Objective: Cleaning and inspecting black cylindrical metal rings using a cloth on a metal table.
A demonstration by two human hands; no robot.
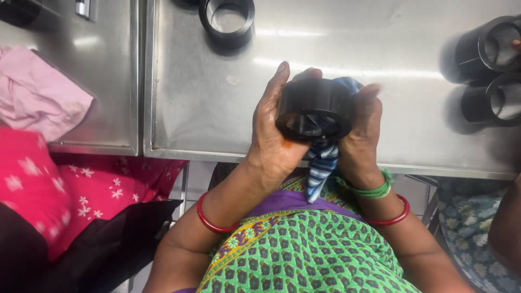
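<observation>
Now, from left to right:

Far left: a crumpled soft pink cloth (38, 95) lies on a shiny grey metal desk (108, 76). Below it shows pink flowered fabric (65, 187) of a person close by.

Top middle: a short black plastic ring (227, 17) stands on the second shiny metal desk (380, 59), well apart from the hands.

Left hand: the left hand (271, 127) is wrapped around the left side of a round black plastic cup-shaped part (315, 110), with its fingers up along the wall. It is clamped on the part.

Held part: it is up in the air over the near edge of the desk, between both hands, its open mouth facing the camera.

Right hand: the right hand (363, 135) grips the right side of the part and a blue and white striped cloth (321, 168), which hangs down below.

Far right: two black plastic tubes (491, 68) lie on the desk.
</observation>
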